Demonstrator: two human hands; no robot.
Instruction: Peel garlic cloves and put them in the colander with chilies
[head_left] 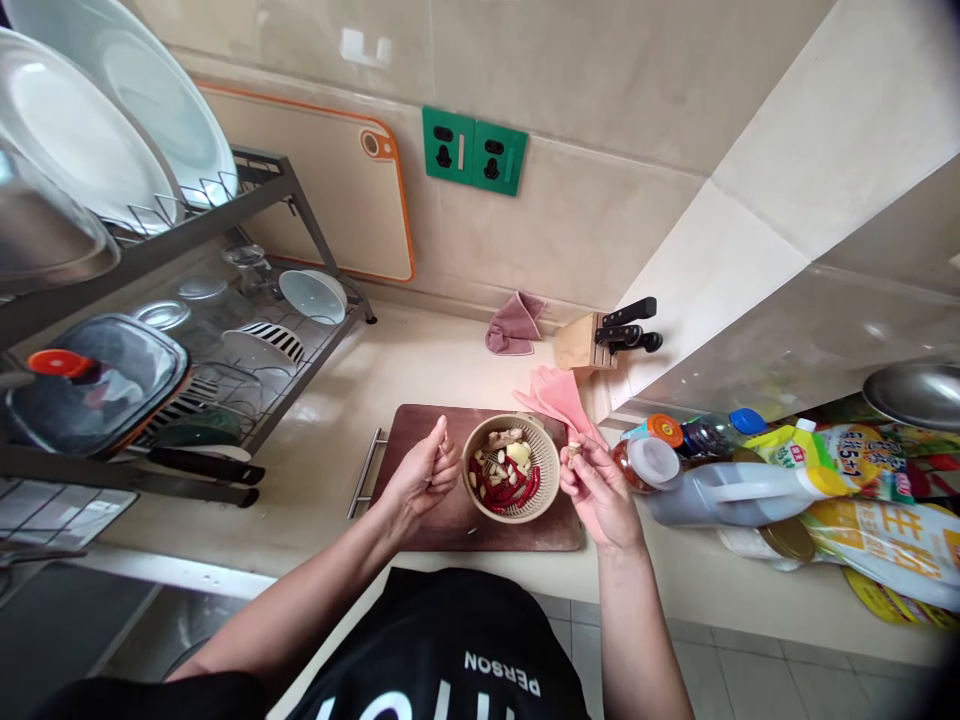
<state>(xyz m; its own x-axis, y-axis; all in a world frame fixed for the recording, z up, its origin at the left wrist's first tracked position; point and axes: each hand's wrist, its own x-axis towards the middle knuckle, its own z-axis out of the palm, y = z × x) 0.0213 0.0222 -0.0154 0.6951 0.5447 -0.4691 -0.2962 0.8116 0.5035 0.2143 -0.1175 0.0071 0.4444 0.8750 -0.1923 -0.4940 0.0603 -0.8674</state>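
Observation:
A beige plastic strainer basket [553, 490] sits on the brown cutting board [420, 530]. Inside it lie dried red chilies [510, 495], pale garlic cloves [501, 457] and pieces of ginger [517, 455]. To the left of the basket, my left hand [426, 468] is raised with its fingers curled in and thumb up; whatever is between them is too small to make out. On the other side, my right hand [604, 490] pinches a small light-brown piece [574, 449] near the basket's rim; its kind is unclear.
Pink rubber gloves [559, 395], a mauve cloth [515, 325] and a knife block [581, 342] are behind the board. Bottles and packets, including a large jug [720, 492], crowd the right. A dish rack [300, 215] with plates and bowls stands left, knife handles [206, 465] jutting from it.

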